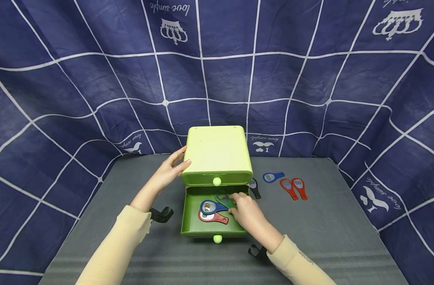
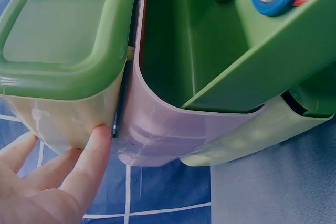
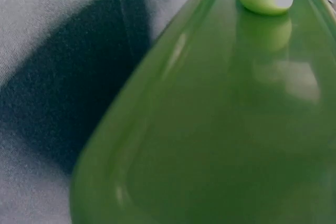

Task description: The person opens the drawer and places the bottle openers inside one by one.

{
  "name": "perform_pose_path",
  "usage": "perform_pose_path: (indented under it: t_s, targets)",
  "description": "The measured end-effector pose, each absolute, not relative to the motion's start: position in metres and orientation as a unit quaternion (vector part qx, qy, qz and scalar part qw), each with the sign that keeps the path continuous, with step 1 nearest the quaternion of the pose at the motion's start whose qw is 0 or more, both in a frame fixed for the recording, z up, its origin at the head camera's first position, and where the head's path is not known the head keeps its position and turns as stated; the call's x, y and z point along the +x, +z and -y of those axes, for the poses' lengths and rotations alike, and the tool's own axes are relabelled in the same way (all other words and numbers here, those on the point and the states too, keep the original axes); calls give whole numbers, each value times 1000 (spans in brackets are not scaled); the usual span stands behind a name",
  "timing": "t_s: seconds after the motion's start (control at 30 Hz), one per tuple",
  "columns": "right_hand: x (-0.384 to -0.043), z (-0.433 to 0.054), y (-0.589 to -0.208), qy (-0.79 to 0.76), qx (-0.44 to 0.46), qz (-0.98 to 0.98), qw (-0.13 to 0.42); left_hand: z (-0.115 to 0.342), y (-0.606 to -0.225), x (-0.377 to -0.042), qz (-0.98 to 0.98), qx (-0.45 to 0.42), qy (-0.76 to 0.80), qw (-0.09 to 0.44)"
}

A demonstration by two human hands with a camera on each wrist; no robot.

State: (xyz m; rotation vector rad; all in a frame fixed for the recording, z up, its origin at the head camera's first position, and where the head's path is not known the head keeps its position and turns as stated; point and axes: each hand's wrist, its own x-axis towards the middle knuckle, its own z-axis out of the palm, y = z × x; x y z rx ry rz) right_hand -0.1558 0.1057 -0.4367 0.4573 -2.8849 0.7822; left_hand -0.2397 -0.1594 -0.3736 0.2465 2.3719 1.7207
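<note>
A small pale-yellow drawer cabinet point(image 1: 217, 152) stands with a green drawer point(image 1: 193, 225) pulled out below its closed top drawer. My left hand point(image 1: 167, 170) rests its extended fingers on the cabinet's left side; the left wrist view shows the fingertips point(image 2: 100, 135) against that wall. My right hand point(image 1: 247, 209) reaches into the open drawer and pinches the handle of a green bottle opener point(image 1: 222, 196). Next to it, a blue bottle opener point(image 1: 208, 207) overlaps a red bottle opener point(image 1: 213, 218) on the drawer floor. In the right wrist view, the drawer front point(image 3: 210, 129) hides the right hand.
Right of the cabinet lie a black bottle opener point(image 1: 255, 189), a blue one and two red bottle openers point(image 1: 299, 188) on the grey tabletop point(image 1: 327, 229). A dark blue checked curtain point(image 1: 227, 79) hangs behind and along both sides.
</note>
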Motion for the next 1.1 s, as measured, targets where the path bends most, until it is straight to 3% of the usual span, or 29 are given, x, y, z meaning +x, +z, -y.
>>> perform_pose_path:
  t_s: [0.23, 0.43, 0.7, 1.1]
  targets:
    - [-148, -107, -431, 257, 167, 950, 66, 159, -374, -240, -804, 82, 580, 100]
    - [-140, -116, -413, 345, 198, 917, 44, 159, -375, -242, -805, 83, 580, 96]
    - [-128, -126, -400, 482, 228, 846, -23, 159, -376, -242, -808, 83, 576, 95]
    - [-110, -123, -415, 505, 254, 819, -97, 159, -376, -242, -804, 83, 580, 95]
